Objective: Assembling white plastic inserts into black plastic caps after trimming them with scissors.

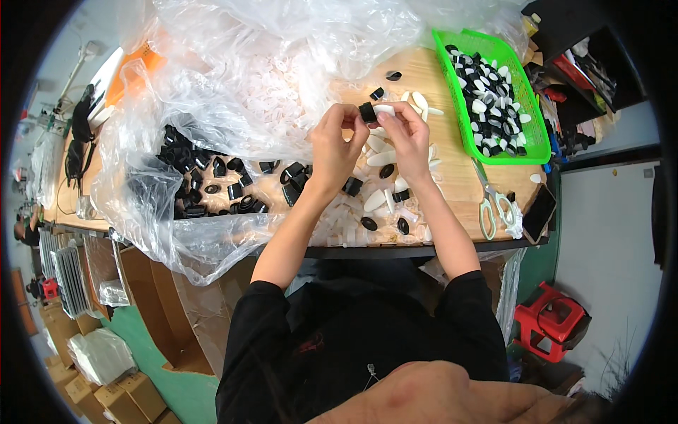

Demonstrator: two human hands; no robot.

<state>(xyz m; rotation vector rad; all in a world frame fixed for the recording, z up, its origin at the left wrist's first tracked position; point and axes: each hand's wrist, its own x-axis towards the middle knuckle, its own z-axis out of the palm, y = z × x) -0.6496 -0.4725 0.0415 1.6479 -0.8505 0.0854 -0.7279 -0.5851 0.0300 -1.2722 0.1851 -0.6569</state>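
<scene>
A black cap (367,112) and a white oval piece (384,110) are held above the middle of the desk (420,71), end to end. Their shared long axis runs roughly from left to right, nearly level in the view, with the white rounded end pointed right. The black cap is pinched between the fingertips of the left hand (337,131); the white piece is gripped by thumb and fingers of the right hand (406,134). How far one is seated in the other cannot be told.

The pale wooden desk is edged in dark trim. Green floor (169,378) is seen below, with cardboard boxes (138,396) stacked at left and a red stool (553,321) at right.

Loose black pieces (187,155) are heaped at left, and small translucent parts (272,88) are piled beyond the left hand. Clear plastic sheeting (205,92) is draped over the desk's left side. Scissors (487,187) are laid near a green basket (540,141) filled with black-and-white pieces. Part of the desk's front is hidden by the forearms.
</scene>
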